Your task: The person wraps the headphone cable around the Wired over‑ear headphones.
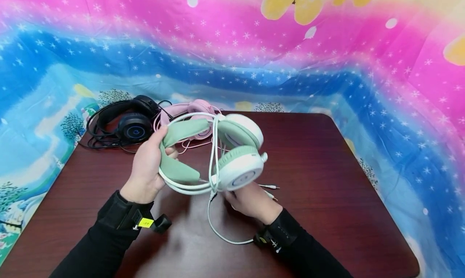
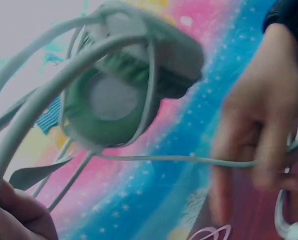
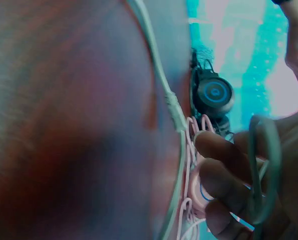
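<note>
White-and-green headphones (image 1: 242, 171) are held up over the table, tilted, with the ear cups to the right. My left hand (image 1: 147, 171) grips them by the padded headband. A thin white cable is wound around the headphones across the middle, and one length (image 1: 214, 229) hangs below in a curve. Under the lower ear cup is my right hand (image 1: 254, 203), partly hidden in the head view. Its curled fingers hold a loop of the cable (image 3: 264, 170) in the right wrist view. Two plugs (image 1: 270, 186) stick out past that hand.
Black headphones (image 1: 132, 124) with a bundled cable lie at the table's back left. Beside them, pink headphones (image 1: 200, 106) are partly hidden behind the held pair. The dark red-brown table (image 1: 308, 161) ends at a colourful hanging cloth (image 1: 232, 68) at the back and sides.
</note>
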Tool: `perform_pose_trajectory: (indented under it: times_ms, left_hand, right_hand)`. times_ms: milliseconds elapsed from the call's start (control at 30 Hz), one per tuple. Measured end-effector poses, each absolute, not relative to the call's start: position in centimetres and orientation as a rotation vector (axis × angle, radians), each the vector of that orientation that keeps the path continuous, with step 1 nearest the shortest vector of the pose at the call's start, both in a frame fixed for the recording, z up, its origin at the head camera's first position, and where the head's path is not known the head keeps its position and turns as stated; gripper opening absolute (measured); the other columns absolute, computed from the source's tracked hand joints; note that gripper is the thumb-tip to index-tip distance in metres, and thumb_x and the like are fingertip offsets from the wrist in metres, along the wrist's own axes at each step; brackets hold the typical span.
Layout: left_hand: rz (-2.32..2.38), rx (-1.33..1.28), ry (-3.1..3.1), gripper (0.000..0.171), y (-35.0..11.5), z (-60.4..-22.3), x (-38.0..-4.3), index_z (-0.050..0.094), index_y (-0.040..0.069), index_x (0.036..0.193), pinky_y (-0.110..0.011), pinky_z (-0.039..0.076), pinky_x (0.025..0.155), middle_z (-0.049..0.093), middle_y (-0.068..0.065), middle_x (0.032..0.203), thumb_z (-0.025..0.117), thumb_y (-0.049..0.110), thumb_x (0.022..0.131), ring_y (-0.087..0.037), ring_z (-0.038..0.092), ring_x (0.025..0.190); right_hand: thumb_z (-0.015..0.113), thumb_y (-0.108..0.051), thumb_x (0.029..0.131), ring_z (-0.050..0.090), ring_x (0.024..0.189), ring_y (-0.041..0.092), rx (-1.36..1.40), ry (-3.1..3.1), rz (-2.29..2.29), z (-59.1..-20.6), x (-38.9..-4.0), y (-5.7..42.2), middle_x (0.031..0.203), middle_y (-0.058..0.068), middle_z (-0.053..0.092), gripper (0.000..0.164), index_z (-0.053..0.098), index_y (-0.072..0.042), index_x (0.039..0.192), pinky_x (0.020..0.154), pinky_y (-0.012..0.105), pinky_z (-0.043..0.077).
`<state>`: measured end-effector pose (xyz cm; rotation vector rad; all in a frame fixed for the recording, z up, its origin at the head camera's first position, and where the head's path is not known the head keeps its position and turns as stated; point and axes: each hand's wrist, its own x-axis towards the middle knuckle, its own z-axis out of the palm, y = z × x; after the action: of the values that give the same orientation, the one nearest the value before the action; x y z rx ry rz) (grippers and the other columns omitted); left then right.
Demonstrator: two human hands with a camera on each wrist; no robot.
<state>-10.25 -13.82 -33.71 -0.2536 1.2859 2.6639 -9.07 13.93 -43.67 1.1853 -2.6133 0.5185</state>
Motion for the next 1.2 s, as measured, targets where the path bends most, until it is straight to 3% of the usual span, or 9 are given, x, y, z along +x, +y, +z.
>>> perform_pose_trajectory:
  times_ms: [100,333,400,633,733,767,867,967,1200]
  left_hand:
    - [2.729,-0.234,1.324,0.029,-14.1,-33.5,-10.3,0.053,0.019,0.124,-0.023,0.032,0.061,0.041,0.006,0.079,0.053,0.047,0.115,-0.008,0.036,0.062]
    - [2.934,-0.315,1.349,0.032,-14.2,-33.5,-10.6,0.057,0.015,0.103,-0.022,0.034,0.055,0.036,0.006,0.069,0.057,0.045,0.114,-0.009,0.032,0.059]
    - [2.980,-0.335,1.366,0.033,-14.0,-33.6,-10.7,0.058,0.015,0.100,-0.023,0.035,0.056,0.036,0.006,0.069,0.058,0.044,0.114,-0.010,0.032,0.060]
    - [3.050,-0.391,1.557,0.037,-13.5,-34.5,-11.0,0.064,0.012,0.095,-0.026,0.033,0.061,0.037,0.003,0.074,0.062,0.045,0.112,-0.014,0.030,0.064]
    - [3.076,-0.383,1.685,0.037,-13.3,-34.9,-11.2,0.072,0.011,0.100,-0.024,0.033,0.058,0.038,0.003,0.072,0.062,0.044,0.112,-0.013,0.032,0.061]
    - [3.092,-0.360,1.720,0.036,-13.2,-35.1,-11.2,0.076,0.010,0.106,-0.023,0.040,0.059,0.047,0.004,0.074,0.062,0.043,0.113,-0.013,0.041,0.062]
    - [3.118,-0.270,1.865,0.035,-12.9,-35.4,-11.3,0.081,0.011,0.127,-0.023,0.058,0.077,0.074,-0.002,0.096,0.060,0.037,0.114,-0.016,0.069,0.086]
    - [3.124,-0.189,2.012,0.033,-12.6,-35.7,-11.3,0.079,0.016,0.136,-0.027,0.061,0.102,0.078,-0.009,0.133,0.058,0.032,0.116,-0.019,0.072,0.126]
    - [3.130,-0.124,2.215,0.033,-12.3,-35.8,-11.3,0.080,0.012,0.134,-0.028,0.061,0.102,0.080,-0.010,0.130,0.059,0.029,0.115,-0.019,0.073,0.124]
  right_hand:
    - [0.076,-0.011,0.097,0.065,0.098,0.013,1.115,-2.734,0.644,-43.6,-8.7,13.7,0.104,-0.001,0.068,0.027,0.063,-0.011,0.121,0.092,0.036,0.055]
    - [0.078,-0.021,0.085,0.064,0.109,0.015,1.111,-2.804,0.520,-42.9,-8.0,14.1,0.116,-0.005,0.071,0.087,0.044,-0.009,0.165,0.110,0.052,0.040]
    - [0.075,-0.019,0.085,0.065,0.106,0.014,1.157,-2.801,0.552,-42.6,-7.7,14.3,0.105,-0.008,0.071,0.084,0.047,-0.008,0.163,0.113,0.053,0.039]
    - [0.064,-0.018,0.100,0.070,0.109,0.016,1.245,-2.703,0.518,-41.4,-7.1,14.5,0.109,-0.005,0.075,0.042,0.070,-0.013,0.141,0.114,0.047,0.046]
    - [0.065,-0.018,0.102,0.070,0.103,0.015,1.279,-2.631,0.516,-40.9,-7.1,14.6,0.109,-0.005,0.077,0.038,0.073,-0.015,0.139,0.108,0.040,0.052]
    - [0.066,-0.017,0.101,0.069,0.100,0.014,1.296,-2.602,0.521,-40.7,-7.1,14.7,0.107,-0.005,0.076,0.037,0.073,-0.015,0.137,0.104,0.038,0.054]
    - [0.069,-0.015,0.100,0.065,0.092,0.013,1.346,-2.500,0.515,-40.2,-7.1,14.8,0.101,-0.006,0.072,0.031,0.076,-0.015,0.130,0.094,0.032,0.056]
    - [0.071,-0.015,0.099,0.062,0.087,0.011,1.374,-2.440,0.489,-39.7,-7.1,14.9,0.098,-0.008,0.069,0.026,0.078,-0.016,0.124,0.089,0.028,0.057]
    - [0.074,-0.013,0.095,0.058,0.078,0.006,1.441,-2.375,0.487,-39.0,-6.6,15.1,0.088,-0.011,0.063,0.017,0.077,-0.019,0.111,0.076,0.022,0.054]
